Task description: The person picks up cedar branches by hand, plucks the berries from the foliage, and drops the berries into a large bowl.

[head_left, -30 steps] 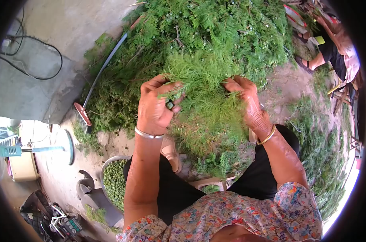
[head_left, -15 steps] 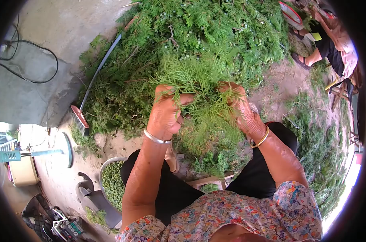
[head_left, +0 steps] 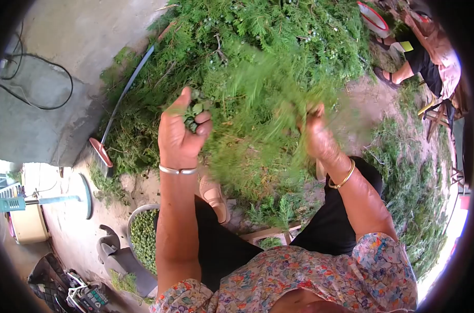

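Several green berries (head_left: 191, 116) lie in my left hand (head_left: 182, 130), whose fingers are curled round them; a silver bangle circles that wrist. On the other side, my right hand (head_left: 319, 133) grips a leafy green branch (head_left: 268, 99), smeared by motion. A gold bangle is on the right wrist. Beyond both hands rises a big heap of green branches (head_left: 258, 23) dotted with small berries. A round tub (head_left: 136, 208) full of green berries stands beside my left knee.
A broom (head_left: 102, 154) leans against the heap at the left. Further left are a fan (head_left: 83, 195) and a black cable (head_left: 59, 107). Another person (head_left: 430, 57) sits at the upper right near a red-rimmed basket (head_left: 373, 16). More branches (head_left: 398, 172) lie on the right.
My left hand has moved left, away from the branch, and berries now show in it. The branch stays in my right hand and is now blurred by motion.
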Demonstrator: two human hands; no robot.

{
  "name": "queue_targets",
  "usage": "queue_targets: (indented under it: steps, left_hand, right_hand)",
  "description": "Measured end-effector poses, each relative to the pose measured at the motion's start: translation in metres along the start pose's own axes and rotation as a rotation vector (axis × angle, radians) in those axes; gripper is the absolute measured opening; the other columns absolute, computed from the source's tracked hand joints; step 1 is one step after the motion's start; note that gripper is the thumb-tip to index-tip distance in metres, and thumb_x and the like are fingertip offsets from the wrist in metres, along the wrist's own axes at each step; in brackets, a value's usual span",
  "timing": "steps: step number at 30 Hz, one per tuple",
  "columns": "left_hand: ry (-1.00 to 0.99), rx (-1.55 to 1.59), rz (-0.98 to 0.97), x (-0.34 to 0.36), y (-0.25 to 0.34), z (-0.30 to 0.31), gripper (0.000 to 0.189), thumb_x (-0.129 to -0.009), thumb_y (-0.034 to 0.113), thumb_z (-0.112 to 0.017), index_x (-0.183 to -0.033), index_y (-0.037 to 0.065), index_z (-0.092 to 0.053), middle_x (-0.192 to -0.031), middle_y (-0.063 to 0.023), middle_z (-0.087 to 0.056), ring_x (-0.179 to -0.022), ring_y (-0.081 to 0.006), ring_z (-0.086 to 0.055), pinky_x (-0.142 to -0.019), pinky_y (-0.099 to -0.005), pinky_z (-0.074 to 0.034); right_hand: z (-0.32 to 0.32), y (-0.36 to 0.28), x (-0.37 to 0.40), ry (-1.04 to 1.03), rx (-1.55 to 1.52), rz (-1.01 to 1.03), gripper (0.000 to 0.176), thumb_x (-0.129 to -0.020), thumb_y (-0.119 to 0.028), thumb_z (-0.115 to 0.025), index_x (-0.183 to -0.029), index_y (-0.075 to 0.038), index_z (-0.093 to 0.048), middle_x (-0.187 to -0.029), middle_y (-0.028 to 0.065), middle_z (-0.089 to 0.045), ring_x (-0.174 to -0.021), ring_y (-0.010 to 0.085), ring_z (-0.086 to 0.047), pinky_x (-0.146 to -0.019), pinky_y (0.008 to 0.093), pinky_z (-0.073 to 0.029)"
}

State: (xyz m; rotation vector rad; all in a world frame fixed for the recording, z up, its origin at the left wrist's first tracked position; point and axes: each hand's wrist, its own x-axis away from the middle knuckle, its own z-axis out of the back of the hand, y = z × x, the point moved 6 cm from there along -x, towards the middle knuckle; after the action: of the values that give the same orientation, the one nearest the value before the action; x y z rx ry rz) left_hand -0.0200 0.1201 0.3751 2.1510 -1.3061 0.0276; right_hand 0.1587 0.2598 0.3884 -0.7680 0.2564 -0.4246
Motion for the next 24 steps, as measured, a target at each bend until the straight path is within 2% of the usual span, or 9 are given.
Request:
queue_targets:
  steps: [2,3,7,10,17,20,22,23,24]
  left_hand:
    - [-0.034,0.059,0.011,0.0,-0.003,-0.001,0.012,-0.084,0.015,-0.058,-0.085,0.003,-0.055,-0.072,-0.01,-0.055,-0.052,-0.0165,-0.045,-0.04,-0.0262,-0.034]
    - [-0.037,0.065,0.0,0.002,-0.003,-0.003,0.015,-0.085,0.016,-0.057,-0.086,0.002,-0.056,-0.073,-0.0109,-0.054,-0.052,-0.0162,-0.045,-0.04,-0.0258,-0.035]
    - [-0.154,0.113,-0.008,0.005,0.004,-0.009,0.017,-0.084,0.015,-0.056,-0.089,-0.001,-0.057,-0.076,-0.0118,-0.055,-0.057,-0.0174,-0.046,-0.043,-0.027,-0.037]
    - [-0.224,0.165,-0.004,0.005,0.009,-0.011,0.019,-0.082,0.014,-0.056,-0.092,-0.002,-0.058,-0.079,-0.0113,-0.056,-0.061,-0.0186,-0.047,-0.046,-0.0282,-0.039]
    - [-0.238,0.1,-0.002,0.009,0.004,-0.012,0.023,-0.089,0.021,-0.053,-0.095,-0.001,-0.054,-0.076,-0.0089,-0.05,-0.059,-0.0168,-0.047,-0.045,-0.0269,-0.039]
    - [-0.179,-0.017,-0.04,0.008,-0.002,-0.013,0.02,-0.088,0.019,-0.053,-0.095,0.0,-0.054,-0.075,-0.0095,-0.051,-0.057,-0.0171,-0.048,-0.044,-0.0265,-0.04]
    - [-0.066,-0.227,-0.097,0.015,-0.01,-0.019,0.02,-0.085,0.015,-0.056,-0.098,0.0,-0.054,-0.075,-0.0111,-0.054,-0.055,-0.0178,-0.051,-0.042,-0.0265,-0.041]
    - [-0.038,-0.327,-0.108,0.016,-0.016,-0.021,0.021,-0.083,0.015,-0.058,-0.099,0.0,-0.054,-0.075,-0.0117,-0.055,-0.054,-0.0179,-0.052,-0.041,-0.0264,-0.041]
    - [-0.04,-0.39,-0.088,0.017,-0.025,-0.027,0.023,-0.08,0.014,-0.061,-0.098,0.0,-0.054,-0.072,-0.0099,-0.055,-0.053,-0.0177,-0.052,-0.04,-0.0261,-0.041]
  right_hand:
    - [-0.009,0.02,0.004,0.303,-1.353,-0.602,0.037,-0.092,-0.033,-0.048,-0.124,-0.015,-0.038,-0.114,0.0018,-0.055,-0.097,0.0163,-0.053,-0.068,0.0335,-0.046]
    - [-0.019,0.051,-0.005,0.178,-1.368,-0.316,0.034,-0.092,-0.043,-0.046,-0.114,-0.018,-0.038,-0.102,-0.0042,-0.056,-0.085,0.0122,-0.052,-0.062,0.0286,-0.043]
    - [-0.008,0.051,-0.016,0.129,-1.443,-0.316,0.037,-0.089,-0.052,-0.045,-0.095,-0.017,-0.038,-0.073,-0.0023,-0.047,-0.069,0.0089,-0.045,-0.059,0.0256,-0.038]
    - [0.007,0.037,-0.014,0.209,-1.33,-0.178,0.038,-0.087,-0.053,-0.049,-0.085,-0.016,-0.041,-0.066,-0.0023,-0.041,-0.063,0.0085,-0.039,-0.052,0.0249,-0.033]
    - [0.015,0.017,-0.008,0.289,-1.284,-0.174,0.046,-0.084,-0.059,-0.05,-0.077,-0.014,-0.043,-0.067,-0.0026,-0.036,-0.062,0.0102,-0.034,-0.058,0.0271,-0.031]
    - [0.011,0.027,-0.013,0.285,-1.313,-0.082,0.046,-0.082,-0.059,-0.053,-0.083,-0.013,-0.051,-0.072,-0.0015,-0.044,-0.066,0.0112,-0.04,-0.061,0.0255,-0.034]
    - [0.003,0.035,-0.003,0.158,-1.154,-0.42,0.044,-0.082,-0.055,-0.057,-0.092,-0.012,-0.057,-0.081,-0.0002,-0.051,-0.069,0.012,-0.044,-0.063,0.0262,-0.038]
    - [0.007,0.026,-0.004,0.278,-1.026,-0.167,0.049,-0.08,-0.055,-0.059,-0.096,-0.009,-0.058,-0.086,0.0005,-0.054,-0.074,0.0114,-0.047,-0.063,0.0285,-0.04]
    - [0.021,0.004,0.002,0.16,-0.814,-0.071,0.058,-0.08,-0.057,-0.058,-0.103,-0.004,-0.057,-0.091,0.0018,-0.055,-0.08,0.011,-0.047,-0.069,0.0314,-0.043]
